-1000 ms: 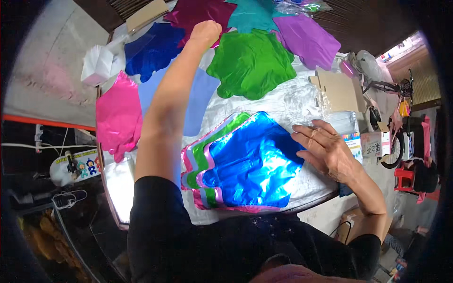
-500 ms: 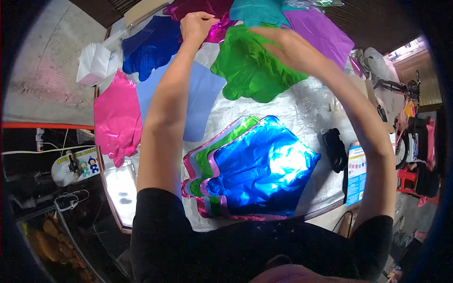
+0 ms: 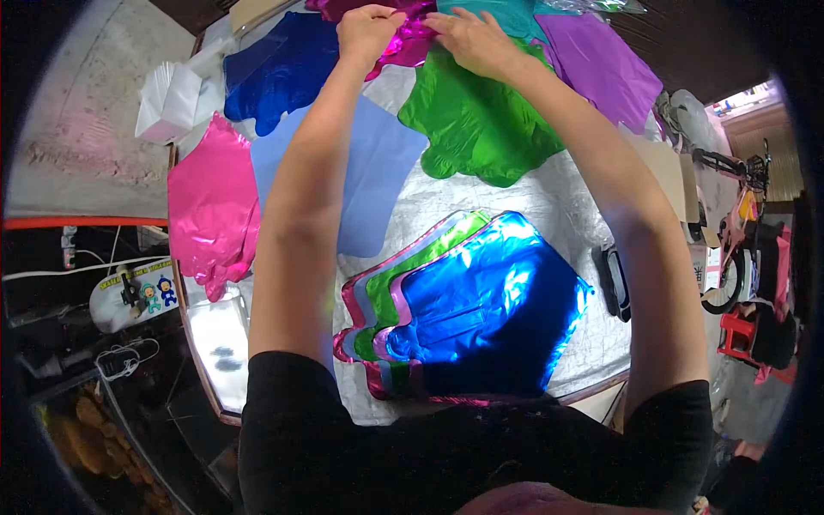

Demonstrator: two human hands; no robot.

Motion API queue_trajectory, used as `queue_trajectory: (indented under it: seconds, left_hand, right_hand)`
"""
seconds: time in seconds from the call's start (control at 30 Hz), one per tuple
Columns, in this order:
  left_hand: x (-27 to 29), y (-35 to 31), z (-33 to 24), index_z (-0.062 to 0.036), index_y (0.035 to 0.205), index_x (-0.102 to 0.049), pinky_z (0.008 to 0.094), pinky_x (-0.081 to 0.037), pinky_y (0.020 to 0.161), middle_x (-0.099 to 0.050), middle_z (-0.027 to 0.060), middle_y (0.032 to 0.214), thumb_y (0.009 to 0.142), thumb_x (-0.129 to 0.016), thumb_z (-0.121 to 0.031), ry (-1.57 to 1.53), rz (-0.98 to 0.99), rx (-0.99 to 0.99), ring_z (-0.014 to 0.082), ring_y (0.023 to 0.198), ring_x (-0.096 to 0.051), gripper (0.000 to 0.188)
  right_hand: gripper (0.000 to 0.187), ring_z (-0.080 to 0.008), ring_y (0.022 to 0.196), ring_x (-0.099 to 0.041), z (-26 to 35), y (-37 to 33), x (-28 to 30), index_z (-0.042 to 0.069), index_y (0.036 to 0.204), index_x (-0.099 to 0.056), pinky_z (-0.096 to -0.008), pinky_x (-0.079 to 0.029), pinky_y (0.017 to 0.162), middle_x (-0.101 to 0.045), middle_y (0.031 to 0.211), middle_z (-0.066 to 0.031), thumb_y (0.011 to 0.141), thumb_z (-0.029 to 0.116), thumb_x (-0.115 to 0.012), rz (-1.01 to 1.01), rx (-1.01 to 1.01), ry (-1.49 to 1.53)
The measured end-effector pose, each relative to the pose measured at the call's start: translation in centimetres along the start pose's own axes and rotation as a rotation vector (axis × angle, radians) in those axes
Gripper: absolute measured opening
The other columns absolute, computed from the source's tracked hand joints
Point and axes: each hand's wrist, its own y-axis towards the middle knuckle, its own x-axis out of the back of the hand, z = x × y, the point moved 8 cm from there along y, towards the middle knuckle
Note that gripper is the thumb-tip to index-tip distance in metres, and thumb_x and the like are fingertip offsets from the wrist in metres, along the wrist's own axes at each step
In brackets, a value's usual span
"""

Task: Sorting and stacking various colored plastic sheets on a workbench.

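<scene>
Both my arms reach to the far edge of the table. My left hand (image 3: pixel 365 36) pinches the edge of a shiny magenta foil balloon (image 3: pixel 414 43), which lies flat and uninflated. From the other side, my right hand (image 3: pixel 476 43) touches the same balloon with its fingers stretched out and apart. Beneath my right wrist spreads a green foil balloon (image 3: pixel 481 129), beside a teal one (image 3: pixel 515 19). Nearer to me lies a fanned stack of flat foil balloons with a shiny blue one (image 3: pixel 489 318) on top; pink, green and pale blue edges show under it.
Flat balloons in dark blue (image 3: pixel 279 73), pink (image 3: pixel 215 197), pale blue (image 3: pixel 369 172) and purple (image 3: pixel 601 69) lie around the silvery tabletop (image 3: pixel 446 197). A white paper box (image 3: pixel 170 101) stands far left. At the right are a black object (image 3: pixel 612 283) and a cardboard box (image 3: pixel 665 176).
My right hand has moved left from over the green balloon to the magenta balloon beside my left hand. My left hand keeps its pinch. The view has shifted slightly.
</scene>
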Motion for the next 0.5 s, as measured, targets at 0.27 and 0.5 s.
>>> queue_trajectory:
  seconds: [0.27,0.5]
  left_hand:
    - [2.6,3.4,-5.8,-0.0164,0.106,-0.078,0.0351,-0.056,0.078,-0.078,0.0054,0.099,0.085,-0.075,-0.044,0.51,-0.081,-0.259,0.0211,0.088,-0.073,0.035]
    - [14.6,7.2,-18.5,-0.0014,0.075,-0.068,0.0418,-0.054,0.067,-0.07,0.0173,0.073,0.084,-0.066,-0.008,0.175,-0.578,-0.5,0.0281,0.067,-0.067,0.011]
  right_hand:
    - [0.056,-0.0402,0.151,-0.022,2.1,1.6,-0.3,0.034,0.153,-0.042,-0.077,-0.006,0.113,-0.035,0.162,-0.0002,0.102,0.057,-0.039,0.122,-0.175,0.023]
    - [0.054,-0.041,0.152,-0.02,-0.3,1.1,-0.9,0.038,0.149,-0.048,-0.0797,-0.001,0.112,-0.037,0.161,0.0017,0.101,0.061,-0.04,0.111,-0.212,0.06]
